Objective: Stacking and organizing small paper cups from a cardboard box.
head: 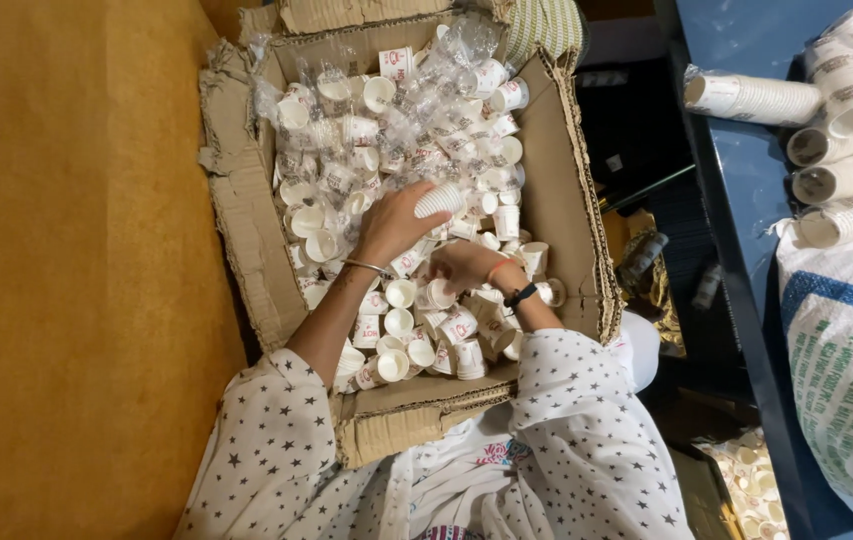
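View: head camera looking straight down into a torn cardboard box (246,215) that fills the centre of the frame.

Box contents: loose small white paper cups (398,325), many with red print, lying at all angles; crumpled clear plastic wrap (426,110) lies over the cups in the upper half of the box.

Left hand (391,225): centre of the frame, reaching up into the box; its fingers are closed around a short stack of cups (440,200), held on its side just above the loose cups. A thin bangle (366,267) sits on the wrist.

Right hand (461,265): just right of and below the left hand, resting low among the loose cups; fingers curled down into the pile, but whether they grip a cup cannot be told. An orange band and a black band (519,294) circle the wrist.

Sleeves: white cloth with small dark stars (276,450), at the bottom of the frame.

Left of frame: a mustard-yellow surface (66,300) beside the box.

Right of frame: a dark blue counter (746,170) at the upper right, carrying long sleeves of stacked cups (751,98) wrapped in plastic, lying on their sides.

Lower right: a white woven sack with green and blue print (846,360), touching the counter's edge.

Bottom right corner: more loose cups (751,480) seen dimly below the counter.
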